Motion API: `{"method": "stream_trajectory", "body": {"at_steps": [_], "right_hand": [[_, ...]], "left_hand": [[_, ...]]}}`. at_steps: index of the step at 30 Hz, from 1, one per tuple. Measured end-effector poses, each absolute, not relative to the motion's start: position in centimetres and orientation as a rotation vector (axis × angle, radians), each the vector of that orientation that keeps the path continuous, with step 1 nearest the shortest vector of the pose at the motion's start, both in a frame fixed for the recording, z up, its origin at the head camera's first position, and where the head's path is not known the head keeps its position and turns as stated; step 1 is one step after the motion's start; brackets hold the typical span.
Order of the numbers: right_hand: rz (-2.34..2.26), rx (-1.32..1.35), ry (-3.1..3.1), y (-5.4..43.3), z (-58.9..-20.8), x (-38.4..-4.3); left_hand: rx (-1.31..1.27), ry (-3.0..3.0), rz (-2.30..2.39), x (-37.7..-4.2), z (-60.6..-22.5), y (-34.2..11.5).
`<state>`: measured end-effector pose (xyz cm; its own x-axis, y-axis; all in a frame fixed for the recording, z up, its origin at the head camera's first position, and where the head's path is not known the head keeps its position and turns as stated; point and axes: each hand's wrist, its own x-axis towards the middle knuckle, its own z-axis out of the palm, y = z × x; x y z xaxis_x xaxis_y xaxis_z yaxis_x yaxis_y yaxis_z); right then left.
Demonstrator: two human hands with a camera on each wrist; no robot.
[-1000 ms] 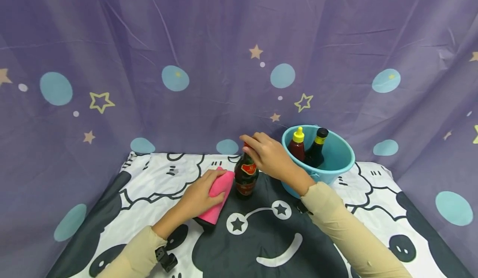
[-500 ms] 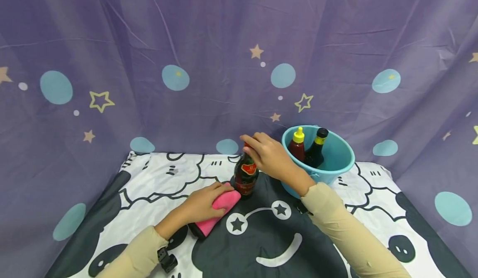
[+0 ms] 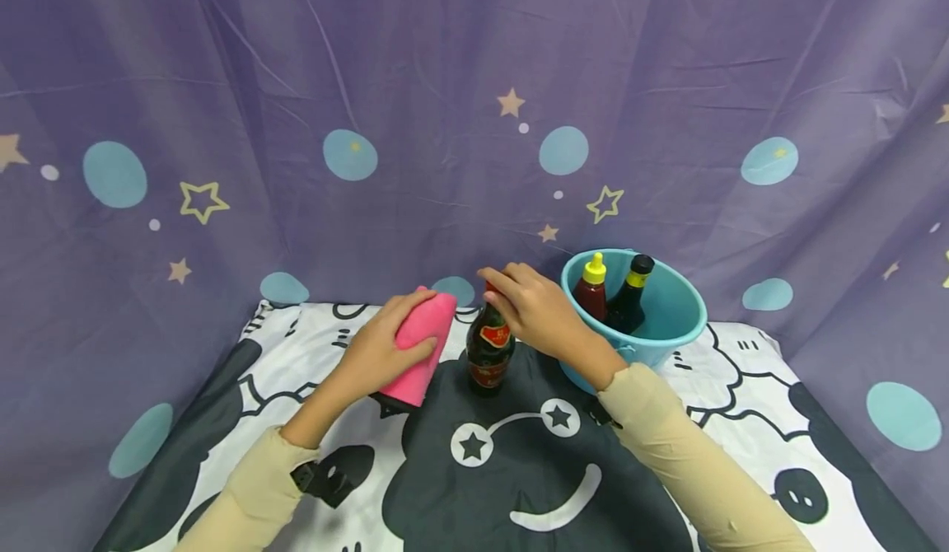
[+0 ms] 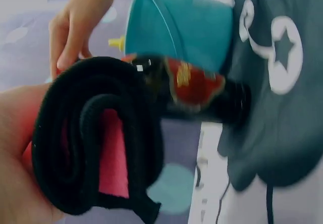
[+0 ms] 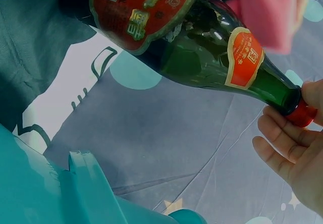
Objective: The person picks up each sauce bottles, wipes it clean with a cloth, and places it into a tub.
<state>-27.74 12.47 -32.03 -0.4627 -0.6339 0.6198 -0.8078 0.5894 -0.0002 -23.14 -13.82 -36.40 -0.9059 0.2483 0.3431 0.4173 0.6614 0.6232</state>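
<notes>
A dark green glass bottle (image 3: 489, 353) with red labels and a red cap (image 5: 302, 114) stands upright on the printed cloth. My right hand (image 3: 539, 309) pinches it by the cap, thumb and fingers at the top. Left of the bottle, my left hand (image 3: 381, 346) grips a rolled pink cloth (image 3: 426, 342) with a black edge, held at about the height of the bottle's upper part. In the left wrist view the roll's black-edged end (image 4: 96, 138) hides part of the bottle. The right wrist view shows the pink cloth (image 5: 265, 14) close to the bottle's neck, blurred.
Right of the bottle stands a light blue bucket (image 3: 670, 334). Inside it are a yellow-capped squeeze bottle (image 3: 591, 288) and a dark bottle with a black cap (image 3: 628, 297). A purple curtain (image 3: 445, 58) hangs behind the table.
My left hand with the pink cloth first went down to the bottle's base, then rose up and left to the height of its upper part. The right hand and bottle stayed still.
</notes>
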Motion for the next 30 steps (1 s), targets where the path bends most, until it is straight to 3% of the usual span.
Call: {"method": "stream_trajectory", "body": {"at_steps": [13,30], "right_hand": [[0.394,1.144,-2.234,12.4,-32.5,-27.9],[0.404,1.127,-2.231,12.5,-32.4,-27.9]], "left_hand": [[-0.363,-2.538,-1.339,-23.2,-36.8,-8.5],[-0.392,-2.597,-1.212,-23.4,-39.2,-9.2]]}}
